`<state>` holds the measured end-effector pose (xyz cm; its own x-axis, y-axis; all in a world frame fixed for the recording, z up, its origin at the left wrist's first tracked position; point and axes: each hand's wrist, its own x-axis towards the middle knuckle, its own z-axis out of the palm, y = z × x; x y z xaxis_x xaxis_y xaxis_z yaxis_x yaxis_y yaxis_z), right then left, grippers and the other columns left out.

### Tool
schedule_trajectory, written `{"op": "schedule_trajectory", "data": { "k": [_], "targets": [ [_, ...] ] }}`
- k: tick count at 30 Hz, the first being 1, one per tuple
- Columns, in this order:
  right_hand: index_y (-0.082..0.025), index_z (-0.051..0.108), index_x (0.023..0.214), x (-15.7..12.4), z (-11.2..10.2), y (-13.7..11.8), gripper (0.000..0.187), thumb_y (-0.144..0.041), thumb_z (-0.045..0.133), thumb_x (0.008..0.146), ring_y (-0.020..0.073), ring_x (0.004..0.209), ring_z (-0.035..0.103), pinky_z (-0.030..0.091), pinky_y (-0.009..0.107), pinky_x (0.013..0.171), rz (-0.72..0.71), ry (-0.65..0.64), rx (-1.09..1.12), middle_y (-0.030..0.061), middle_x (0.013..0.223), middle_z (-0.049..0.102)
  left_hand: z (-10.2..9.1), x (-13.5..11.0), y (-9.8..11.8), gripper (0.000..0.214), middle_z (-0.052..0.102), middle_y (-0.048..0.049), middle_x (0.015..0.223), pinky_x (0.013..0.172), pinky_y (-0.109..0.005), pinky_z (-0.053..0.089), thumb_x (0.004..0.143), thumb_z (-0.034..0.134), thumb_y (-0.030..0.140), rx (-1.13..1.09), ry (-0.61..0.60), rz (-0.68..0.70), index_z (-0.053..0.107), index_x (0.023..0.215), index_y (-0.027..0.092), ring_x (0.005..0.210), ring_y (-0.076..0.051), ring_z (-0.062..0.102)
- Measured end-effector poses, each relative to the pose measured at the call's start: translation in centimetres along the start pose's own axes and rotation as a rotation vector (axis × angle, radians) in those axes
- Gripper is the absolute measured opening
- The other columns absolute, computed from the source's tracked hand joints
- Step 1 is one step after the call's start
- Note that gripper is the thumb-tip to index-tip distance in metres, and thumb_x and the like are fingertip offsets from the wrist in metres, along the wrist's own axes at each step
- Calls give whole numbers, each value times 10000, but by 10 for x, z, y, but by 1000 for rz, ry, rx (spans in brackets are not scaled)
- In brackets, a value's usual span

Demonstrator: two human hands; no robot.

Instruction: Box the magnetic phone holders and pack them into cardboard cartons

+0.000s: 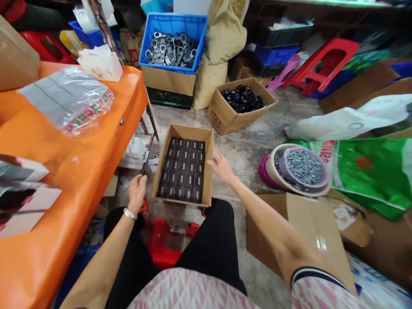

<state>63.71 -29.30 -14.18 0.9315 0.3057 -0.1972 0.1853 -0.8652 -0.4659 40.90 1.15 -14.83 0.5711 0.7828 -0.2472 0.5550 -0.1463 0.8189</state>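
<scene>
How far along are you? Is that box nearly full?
Nearly full: dark blocks stand in neat rows in the cardboard box. In hand: the left hand grips a thin dark strip, the right hand reaches beside the box. Still heaped: metal pieces in the blue crate.

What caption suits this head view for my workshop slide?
Left hand and right hand flank a cardboard box of dark rectangular packs.

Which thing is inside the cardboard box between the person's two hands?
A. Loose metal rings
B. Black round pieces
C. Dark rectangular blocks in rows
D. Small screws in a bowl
C. The box between the left hand and the right hand is filled with dark rectangular blocks set in neat rows.
</scene>
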Motion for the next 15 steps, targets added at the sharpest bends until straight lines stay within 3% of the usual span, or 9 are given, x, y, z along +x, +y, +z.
{"op": "schedule_trajectory", "data": {
  "k": [1,3,5,7,9,12,15],
  "targets": [
    [-141,650,1227,28,-2,-5,418,-407,543,923,272,1127,584,449,391,988,-64,22,-41,158,1194,637,4,-7,-8,482,680,-106,1089,864,-344,497,794,524,547,-43,106,-75,660,1038,155,1000,-224,615],
    [-150,608,1292,86,-4,-16,466,-446,501,948,294,1192,546,433,418,1019,-179,39,-113,160,1253,612,13,-35,-28,519,675,-100,1006,705,-328,514,795,496,612,-160,177,-423,640,1000,157,886,-218,633],
    [-152,560,1349,138,-3,-29,507,-463,486,955,312,1245,510,415,439,1040,-209,-8,-162,159,1336,572,24,-70,-42,563,672,-92,981,605,-314,505,744,575,657,-295,41,-730,628,1018,168,819,-219,648],
    [-149,509,1397,177,3,-40,548,-463,503,947,327,1280,486,405,454,1049,-181,-96,-212,156,1418,520,41,-98,-43,558,686,-97,969,621,-335,533,698,676,623,-431,-144,-927,621,1029,177,831,-237,675],
    [-153,476,1425,203,9,-48,571,-455,520,942,325,1298,479,401,453,1053,-149,-188,-254,149,1455,494,62,-110,-36,511,704,-93,977,673,-372,567,671,744,542,-535,-233,-1001,611,1019,192,854,-250,695],
    [-164,515,1397,226,17,-57,529,-471,477,968,290,1275,523,401,412,1053,-99,-360,-297,155,1398,558,89,-103,-23,382,722,-72,897,716,-426,597,655,734,440,-524,-130,-993,602,927,207,832,-271,714],
    [-122,669,1206,246,20,-62,531,-497,347,1012,278,1192,600,434,364,1007,-70,-513,-325,197,1237,658,99,-91,-15,209,704,-72,743,764,-448,604,629,687,346,-384,-25,-949,591,754,208,791,-291,724]
  ]
}}
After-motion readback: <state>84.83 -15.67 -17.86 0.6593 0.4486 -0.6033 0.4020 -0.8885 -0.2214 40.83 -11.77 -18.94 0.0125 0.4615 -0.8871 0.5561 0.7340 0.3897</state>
